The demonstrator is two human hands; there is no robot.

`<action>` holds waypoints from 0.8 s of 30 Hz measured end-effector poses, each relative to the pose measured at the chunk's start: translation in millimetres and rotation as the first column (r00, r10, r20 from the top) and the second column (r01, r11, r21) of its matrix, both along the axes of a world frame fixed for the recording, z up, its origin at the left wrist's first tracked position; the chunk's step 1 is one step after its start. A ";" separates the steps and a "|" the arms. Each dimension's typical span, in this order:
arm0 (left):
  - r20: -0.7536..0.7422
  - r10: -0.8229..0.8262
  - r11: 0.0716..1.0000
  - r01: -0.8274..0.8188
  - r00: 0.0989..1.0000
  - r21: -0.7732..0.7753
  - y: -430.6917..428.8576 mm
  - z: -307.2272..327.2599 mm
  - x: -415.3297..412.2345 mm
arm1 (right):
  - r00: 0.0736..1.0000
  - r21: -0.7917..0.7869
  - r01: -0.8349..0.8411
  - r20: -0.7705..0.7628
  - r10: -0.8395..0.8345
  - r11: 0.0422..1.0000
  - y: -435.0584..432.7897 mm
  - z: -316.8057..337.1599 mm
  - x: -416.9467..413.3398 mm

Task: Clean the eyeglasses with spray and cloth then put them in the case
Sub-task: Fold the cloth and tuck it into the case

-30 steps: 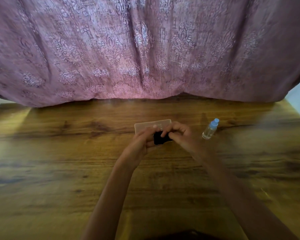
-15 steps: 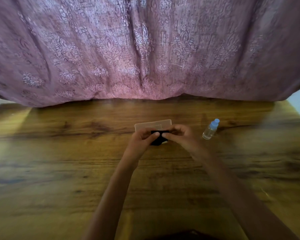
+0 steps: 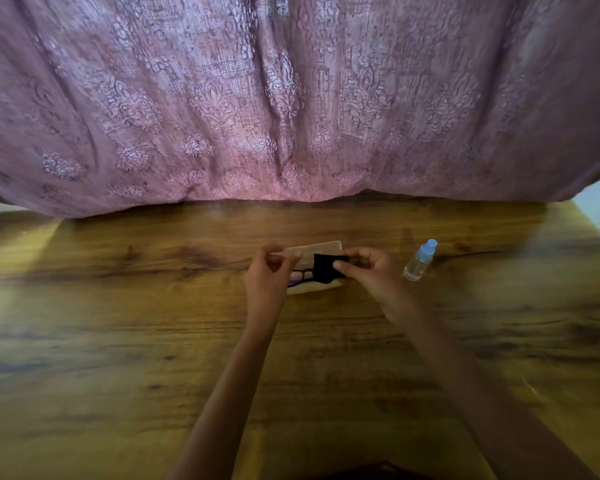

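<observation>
Glasses (image 3: 300, 276) held just above the near edge of the case (image 3: 312, 252), mid-table. Left hand (image 3: 265, 278) pinches the left end of the frame, apparently to steady it. Right hand (image 3: 368, 271) pinches the black cloth (image 3: 324, 268) folded over the right lens, so both faces get wiped. Bottle (image 3: 420, 261) stands right of the hands, apart, within reach. Case open for stowing, I judge.
</observation>
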State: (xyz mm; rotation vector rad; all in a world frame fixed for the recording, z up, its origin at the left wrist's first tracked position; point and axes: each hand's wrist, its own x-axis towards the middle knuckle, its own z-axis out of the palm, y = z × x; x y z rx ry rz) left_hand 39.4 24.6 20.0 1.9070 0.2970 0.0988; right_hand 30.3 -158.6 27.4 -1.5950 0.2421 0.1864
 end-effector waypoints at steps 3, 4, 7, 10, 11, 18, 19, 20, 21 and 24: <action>0.008 0.105 0.993 -0.105 0.994 0.055 15.2 -19.5 9.4 | 1.000 0.029 0.028 -0.011 -0.028 0.999 -4.5 -3.2 1.1; -0.005 0.103 0.989 -0.101 0.995 0.104 20.8 -27.6 12.9 | 0.999 0.034 0.034 -0.016 -0.034 0.999 -5.2 -3.6 1.3; -0.067 0.012 0.991 -0.003 0.998 0.135 30.9 -41.8 18.3 | 0.999 0.029 0.036 -0.020 -0.035 0.999 -5.1 -4.5 1.9; -0.108 -0.078 0.997 0.080 0.991 0.019 31.8 -45.2 19.5 | 0.999 0.004 0.022 -0.024 -0.022 1.000 -3.8 -4.9 1.3; -0.107 -0.087 0.996 0.088 0.990 0.006 31.5 -46.0 19.5 | 1.000 -0.004 0.016 -0.023 -0.016 1.000 -3.4 -5.2 1.1; -0.104 -0.047 0.994 0.036 0.993 -0.106 32.3 -55.5 17.8 | 1.000 -0.044 0.016 -0.019 -0.017 0.999 -0.5 -8.2 -1.5; -0.090 -0.056 0.993 0.046 0.994 -0.112 32.3 -57.1 17.1 | 1.000 -0.038 0.016 -0.014 -0.017 0.999 0.6 -8.3 -2.4; -0.075 -0.061 0.992 0.053 0.995 -0.111 32.0 -58.7 16.1 | 1.000 -0.034 0.013 -0.011 -0.014 0.999 2.1 -8.6 -3.0; -0.058 -0.063 0.993 0.057 0.996 -0.106 31.8 -59.7 14.5 | 1.000 -0.038 0.008 -0.008 -0.008 0.999 4.1 -9.0 -3.5; -0.004 -0.072 0.996 0.071 0.997 -0.060 31.3 -62.6 8.4 | 1.000 -0.082 0.008 0.002 -0.008 0.997 12.0 -11.0 -3.7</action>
